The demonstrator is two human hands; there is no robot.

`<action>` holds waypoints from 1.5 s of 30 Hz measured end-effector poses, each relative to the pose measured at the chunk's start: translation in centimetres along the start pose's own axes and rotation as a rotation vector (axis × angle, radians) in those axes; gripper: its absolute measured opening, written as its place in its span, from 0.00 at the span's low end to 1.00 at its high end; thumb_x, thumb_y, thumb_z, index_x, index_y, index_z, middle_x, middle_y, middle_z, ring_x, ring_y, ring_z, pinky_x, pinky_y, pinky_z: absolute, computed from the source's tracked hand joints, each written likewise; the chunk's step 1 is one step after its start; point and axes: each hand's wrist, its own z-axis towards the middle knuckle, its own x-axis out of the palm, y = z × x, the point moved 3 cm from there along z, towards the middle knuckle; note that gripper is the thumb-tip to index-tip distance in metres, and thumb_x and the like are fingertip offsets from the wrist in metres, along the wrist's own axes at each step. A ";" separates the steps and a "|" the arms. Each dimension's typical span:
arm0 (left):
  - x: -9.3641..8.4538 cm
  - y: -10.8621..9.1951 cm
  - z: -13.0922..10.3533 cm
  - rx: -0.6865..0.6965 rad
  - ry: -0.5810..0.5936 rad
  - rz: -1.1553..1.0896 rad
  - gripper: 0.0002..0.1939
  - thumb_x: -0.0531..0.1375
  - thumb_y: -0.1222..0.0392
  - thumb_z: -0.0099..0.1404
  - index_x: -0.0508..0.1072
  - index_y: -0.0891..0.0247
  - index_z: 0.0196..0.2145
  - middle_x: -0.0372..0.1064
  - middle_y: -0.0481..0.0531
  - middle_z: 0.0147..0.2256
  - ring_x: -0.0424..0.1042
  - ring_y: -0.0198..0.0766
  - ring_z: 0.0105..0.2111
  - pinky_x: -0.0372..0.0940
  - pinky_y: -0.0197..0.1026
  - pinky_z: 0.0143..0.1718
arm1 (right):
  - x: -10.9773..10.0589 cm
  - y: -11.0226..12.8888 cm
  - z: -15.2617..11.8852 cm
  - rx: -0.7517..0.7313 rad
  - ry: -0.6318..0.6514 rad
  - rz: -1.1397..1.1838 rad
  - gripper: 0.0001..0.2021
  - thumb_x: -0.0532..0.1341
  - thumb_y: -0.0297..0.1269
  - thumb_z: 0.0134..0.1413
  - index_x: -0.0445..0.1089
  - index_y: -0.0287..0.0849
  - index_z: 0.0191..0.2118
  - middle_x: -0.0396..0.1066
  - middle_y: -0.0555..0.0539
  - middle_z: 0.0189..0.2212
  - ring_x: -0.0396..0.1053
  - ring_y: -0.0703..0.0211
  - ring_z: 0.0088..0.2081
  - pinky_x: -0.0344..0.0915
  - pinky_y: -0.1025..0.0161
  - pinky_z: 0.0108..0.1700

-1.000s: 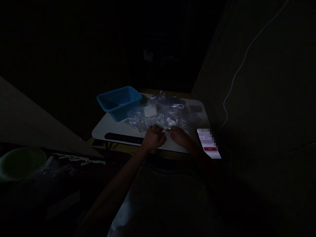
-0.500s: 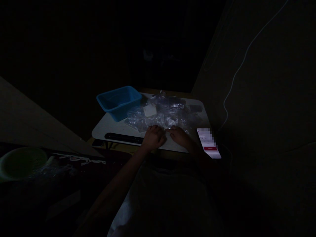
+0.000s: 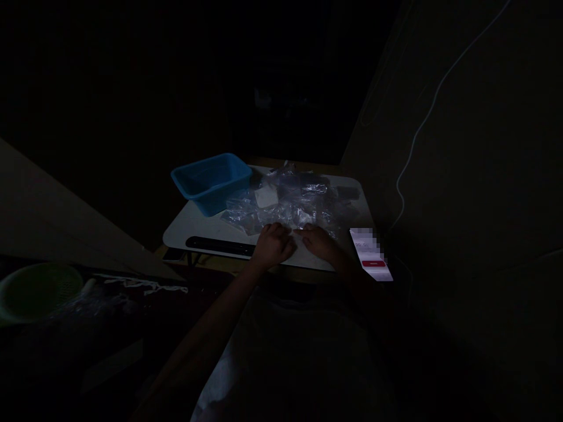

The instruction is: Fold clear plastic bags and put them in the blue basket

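Left hand [image 3: 274, 243], right hand [image 3: 317, 241], both grips unclear, near plastic packaging [image 3: 273, 214]; one blue basin [image 3: 215, 200]

On the table [image 3: 189, 225], the basin [image 3: 217, 199] stands at the far left, and the plastic bags [image 3: 281, 214] spread to its right, with the square piece [image 3: 266, 197] among them. The strip [image 3: 217, 245] lies along the near left edge. The left hand [image 3: 275, 243] and right hand [image 3: 317, 241] are side by side before the bags. The phone [image 3: 373, 264] is beside the near right corner, the basket [image 3: 41, 266] well to the left.
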 end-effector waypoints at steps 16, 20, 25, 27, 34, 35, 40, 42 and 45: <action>0.4 0.1 0.0 0.035 0.012 -0.024 0.12 0.53 0.56 0.59 0.74 0.62 0.35 0.68 0.54 0.42 0.59 0.47 0.43 0.54 0.49 0.41 | 0.0 0.1 0.0 0.016 0.019 0.005 0.21 0.50 0.24 0.53 0.64 0.42 0.52 0.68 0.43 0.41 0.65 0.61 0.40 0.59 0.66 0.44; 0.3 0.1 0.0 0.021 -0.003 -0.024 0.12 0.52 0.58 0.60 0.75 0.64 0.33 0.69 0.55 0.38 0.60 0.46 0.41 0.55 0.48 0.40 | 0.0 0.0 0.0 0.012 0.003 0.008 0.20 0.50 0.25 0.53 0.65 0.42 0.51 0.68 0.43 0.40 0.65 0.60 0.41 0.58 0.65 0.45; 0.0 0.0 0.0 0.007 0.023 0.000 0.13 0.52 0.58 0.59 0.74 0.65 0.31 0.69 0.56 0.32 0.61 0.46 0.39 0.55 0.47 0.38 | 0.3 -0.2 0.1 0.004 -0.005 0.005 0.21 0.49 0.25 0.53 0.64 0.43 0.52 0.68 0.43 0.41 0.65 0.59 0.42 0.59 0.64 0.45; 0.0 0.0 0.0 0.003 0.026 -0.013 0.12 0.52 0.58 0.59 0.74 0.66 0.30 0.69 0.56 0.32 0.61 0.45 0.38 0.55 0.47 0.39 | 0.4 -0.2 0.1 -0.008 -0.009 0.007 0.21 0.50 0.24 0.52 0.64 0.43 0.52 0.68 0.44 0.40 0.65 0.60 0.41 0.59 0.65 0.45; 0.7 0.0 0.0 0.098 0.100 -0.079 0.14 0.51 0.58 0.61 0.72 0.64 0.40 0.70 0.55 0.41 0.60 0.45 0.46 0.55 0.48 0.44 | 0.1 -0.2 0.1 -0.016 -0.024 0.031 0.21 0.50 0.23 0.51 0.66 0.42 0.50 0.70 0.44 0.38 0.66 0.60 0.39 0.61 0.64 0.43; 0.7 0.0 0.0 0.100 0.110 -0.085 0.14 0.51 0.58 0.61 0.72 0.64 0.39 0.70 0.54 0.41 0.60 0.45 0.47 0.55 0.48 0.44 | 0.0 -0.2 0.1 -0.019 -0.028 0.050 0.21 0.50 0.23 0.50 0.66 0.42 0.50 0.70 0.44 0.39 0.66 0.60 0.39 0.61 0.64 0.43; 0.8 0.1 0.1 0.090 0.099 -0.091 0.13 0.51 0.58 0.61 0.72 0.64 0.38 0.70 0.53 0.42 0.61 0.45 0.46 0.55 0.47 0.44 | -1.4 -1.3 -0.2 -0.009 -0.152 0.205 0.20 0.49 0.23 0.50 0.69 0.41 0.47 0.72 0.44 0.39 0.68 0.61 0.40 0.63 0.64 0.43; 0.8 0.0 0.1 0.096 0.101 -0.087 0.13 0.51 0.58 0.61 0.72 0.63 0.38 0.70 0.53 0.41 0.61 0.45 0.46 0.56 0.47 0.44 | -2.0 -2.0 -0.6 0.002 -0.196 0.247 0.19 0.49 0.23 0.50 0.70 0.40 0.44 0.72 0.45 0.39 0.69 0.60 0.40 0.65 0.63 0.43; 0.8 0.0 0.0 0.103 0.109 -0.088 0.16 0.51 0.57 0.61 0.70 0.64 0.44 0.69 0.54 0.42 0.61 0.45 0.46 0.56 0.47 0.44 | -2.5 -2.8 -1.9 0.035 -0.223 0.252 0.18 0.49 0.24 0.48 0.72 0.42 0.40 0.73 0.47 0.39 0.69 0.60 0.41 0.65 0.60 0.45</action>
